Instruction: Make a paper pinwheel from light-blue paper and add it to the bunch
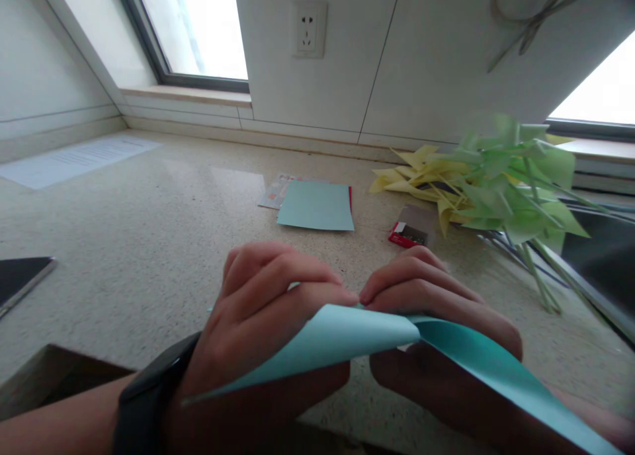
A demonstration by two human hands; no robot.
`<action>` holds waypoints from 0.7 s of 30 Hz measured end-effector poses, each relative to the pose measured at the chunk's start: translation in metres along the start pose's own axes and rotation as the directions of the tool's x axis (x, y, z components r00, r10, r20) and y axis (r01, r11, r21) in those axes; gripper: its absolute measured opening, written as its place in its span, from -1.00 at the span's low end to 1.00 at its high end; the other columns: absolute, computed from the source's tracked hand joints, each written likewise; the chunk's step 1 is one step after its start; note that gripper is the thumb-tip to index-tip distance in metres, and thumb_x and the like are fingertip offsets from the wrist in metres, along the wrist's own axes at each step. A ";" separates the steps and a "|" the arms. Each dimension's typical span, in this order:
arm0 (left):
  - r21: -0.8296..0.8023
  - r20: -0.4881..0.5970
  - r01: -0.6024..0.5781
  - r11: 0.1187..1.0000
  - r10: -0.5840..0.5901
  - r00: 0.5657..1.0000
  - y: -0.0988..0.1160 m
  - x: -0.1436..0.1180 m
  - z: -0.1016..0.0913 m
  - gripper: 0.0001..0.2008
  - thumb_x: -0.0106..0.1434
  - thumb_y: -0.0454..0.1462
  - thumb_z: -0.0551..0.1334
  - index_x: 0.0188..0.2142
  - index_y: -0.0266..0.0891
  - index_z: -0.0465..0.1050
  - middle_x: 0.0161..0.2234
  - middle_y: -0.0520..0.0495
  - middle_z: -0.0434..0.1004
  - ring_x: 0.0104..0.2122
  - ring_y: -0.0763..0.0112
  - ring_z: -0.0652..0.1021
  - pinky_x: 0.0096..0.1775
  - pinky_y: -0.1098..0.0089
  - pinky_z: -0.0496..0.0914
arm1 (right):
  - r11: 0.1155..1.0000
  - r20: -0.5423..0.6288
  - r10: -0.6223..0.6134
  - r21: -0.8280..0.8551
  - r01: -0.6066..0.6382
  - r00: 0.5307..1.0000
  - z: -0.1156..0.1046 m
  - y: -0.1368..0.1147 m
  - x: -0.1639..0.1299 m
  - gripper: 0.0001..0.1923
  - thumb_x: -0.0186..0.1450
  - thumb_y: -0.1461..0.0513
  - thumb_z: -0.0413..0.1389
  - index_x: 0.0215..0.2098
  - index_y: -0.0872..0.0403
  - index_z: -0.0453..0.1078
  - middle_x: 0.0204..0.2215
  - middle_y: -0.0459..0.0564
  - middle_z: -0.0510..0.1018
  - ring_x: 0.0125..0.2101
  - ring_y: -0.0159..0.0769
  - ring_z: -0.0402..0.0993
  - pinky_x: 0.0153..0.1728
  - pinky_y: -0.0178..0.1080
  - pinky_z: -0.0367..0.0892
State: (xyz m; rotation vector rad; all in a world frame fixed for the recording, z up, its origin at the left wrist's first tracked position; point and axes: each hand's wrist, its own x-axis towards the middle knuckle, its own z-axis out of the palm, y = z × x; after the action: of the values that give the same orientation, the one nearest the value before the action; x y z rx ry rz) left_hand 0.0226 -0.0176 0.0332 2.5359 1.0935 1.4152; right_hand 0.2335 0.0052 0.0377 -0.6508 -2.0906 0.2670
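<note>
Head view showed you at a speckled stone counter (149, 217) that ran back to a white wall with a socket (308, 28). At the right of it lay a heap of green and yellow paper pinwheels (496, 177) on thin sticks. Nearest you, a light blue paper sheet (347, 336) curved up off the counter and trailed down toward your right forearm. Your left hand (262, 309), with a black watch (149, 395) at the wrist, had its fingers curled closed over the sheet's raised fold, thumb underneath. Your right hand (431, 309) pinched the same fold from the other side, and the fingertips of both hands met at the middle. Beyond them a flat blue sheet (316, 206) rested on other papers. Just right of it sat a small red box (409, 232).
</note>
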 end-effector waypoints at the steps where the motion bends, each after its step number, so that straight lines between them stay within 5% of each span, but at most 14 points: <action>1: 0.019 -0.018 -0.006 1.000 0.006 1.000 -0.002 0.001 0.001 -0.68 0.17 -0.38 0.41 -0.08 -0.15 0.50 -0.15 0.05 0.58 -0.10 0.32 0.49 -0.02 0.25 0.37 | 1.000 -0.010 0.004 -0.005 -0.004 1.000 -0.001 0.002 0.001 -0.82 0.13 0.42 0.21 -0.36 0.03 0.44 -0.39 -0.09 0.59 -0.42 -0.36 0.50 -0.34 -0.19 0.39; 5: 0.077 0.016 -0.024 0.997 0.023 1.000 -0.020 0.000 0.003 -0.52 0.14 -0.40 0.40 0.05 -0.25 0.37 -0.09 -0.06 0.53 -0.08 0.30 0.50 -0.03 0.29 0.39 | 0.999 -0.029 -0.031 -0.026 0.031 0.999 -0.005 0.013 0.003 -0.81 0.13 0.43 0.22 -0.35 0.04 0.45 -0.38 -0.08 0.60 -0.42 -0.35 0.50 -0.30 -0.17 0.41; 10: 0.144 0.239 -0.039 0.989 0.003 0.971 -0.047 -0.008 0.002 -0.51 0.25 -0.24 0.35 0.13 -0.19 0.27 -0.02 -0.13 0.53 -0.02 0.17 0.50 0.01 0.16 0.39 | 0.993 -0.017 -0.109 -0.041 0.109 0.994 -0.013 0.032 0.005 -0.82 0.14 0.39 0.23 -0.31 0.01 0.48 -0.38 -0.08 0.62 -0.41 -0.31 0.47 -0.31 -0.15 0.41; 15: 0.141 0.323 0.033 0.989 -0.078 0.943 -0.059 -0.007 -0.002 -0.75 0.42 -0.08 0.17 -0.06 -0.17 0.39 -0.16 -0.09 0.58 -0.17 0.18 0.54 -0.10 0.15 0.39 | 0.985 0.020 -0.169 -0.015 0.169 0.985 -0.020 0.044 0.009 -0.85 0.15 0.34 0.27 -0.31 0.03 0.49 -0.35 -0.04 0.62 -0.38 -0.29 0.45 -0.33 -0.17 0.39; 21: 0.072 0.475 0.077 0.994 -0.102 0.874 -0.060 -0.002 -0.004 -0.71 0.49 -0.21 0.02 -0.23 -0.20 0.49 -0.30 -0.08 0.55 -0.29 0.27 0.49 -0.19 0.24 0.40 | 0.990 0.058 -0.138 0.012 0.138 0.989 -0.029 0.049 0.014 -0.89 0.21 0.32 0.24 -0.29 0.01 0.51 -0.32 -0.05 0.58 -0.34 -0.29 0.45 -0.31 -0.17 0.39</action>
State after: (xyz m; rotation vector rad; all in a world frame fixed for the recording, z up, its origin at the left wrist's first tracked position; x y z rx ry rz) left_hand -0.0142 0.0250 0.0128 2.6139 1.1361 0.6771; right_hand 0.2678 0.0519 0.0434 -0.4957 -2.1783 0.2188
